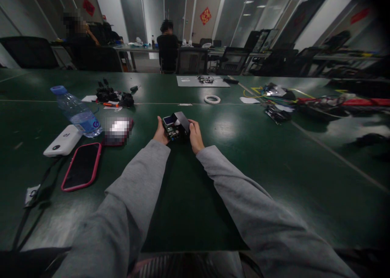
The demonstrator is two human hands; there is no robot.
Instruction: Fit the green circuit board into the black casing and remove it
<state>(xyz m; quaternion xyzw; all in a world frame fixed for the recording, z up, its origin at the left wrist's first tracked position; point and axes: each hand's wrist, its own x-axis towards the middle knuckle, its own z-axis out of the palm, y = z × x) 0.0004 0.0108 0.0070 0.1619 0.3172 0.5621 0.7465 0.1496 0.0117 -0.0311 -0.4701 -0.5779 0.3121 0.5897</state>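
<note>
My left hand is closed on the left side of a green circuit board with a small screen on its top. My right hand grips a dark case cover, which stands tilted against the board's right side. Whether cover and board are joined there cannot be seen. Both hands are just above or on the green table, straight ahead of me. Fingers behind and beneath the two parts are partly hidden.
On the left are a water bottle, a white power bank with a cable, and a red-cased phone. Farther off lie black parts, a screwdriver and a tape roll. Wires and electronics clutter the right.
</note>
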